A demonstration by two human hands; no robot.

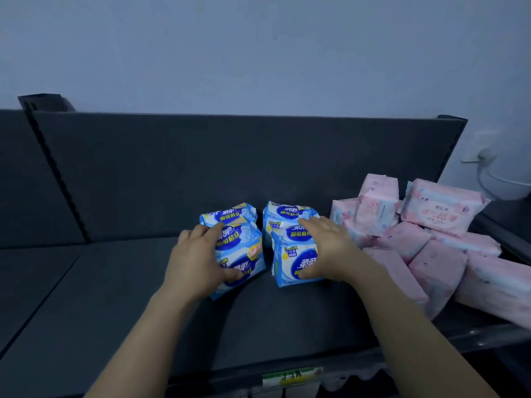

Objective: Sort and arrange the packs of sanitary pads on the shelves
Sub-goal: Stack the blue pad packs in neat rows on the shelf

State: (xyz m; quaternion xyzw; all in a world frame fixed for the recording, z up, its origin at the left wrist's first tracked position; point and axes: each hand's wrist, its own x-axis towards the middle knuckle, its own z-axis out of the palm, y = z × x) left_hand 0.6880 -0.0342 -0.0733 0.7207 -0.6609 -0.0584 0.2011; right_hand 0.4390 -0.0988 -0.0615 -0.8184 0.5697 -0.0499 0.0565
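Hands clasp blue packs at frame centre on the dark shelf (115, 282): left hand (198, 262) grips the left stack (241, 248), right hand (327, 248) the right stack (293, 254) (squaring rows); pink packs (425, 234) lie heaped at right.

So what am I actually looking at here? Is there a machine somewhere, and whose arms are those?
No machine: a person wears a camera on the head, looking down at their own bare arms. This is the only picture. The surface is a dark shelf with a raised back panel. In the middle stand blue packs of sanitary pads in two short rows. The left hand grips the left blue packs, and the right hand grips the right blue packs. To the right lies a loose heap of pink packs, untouched.
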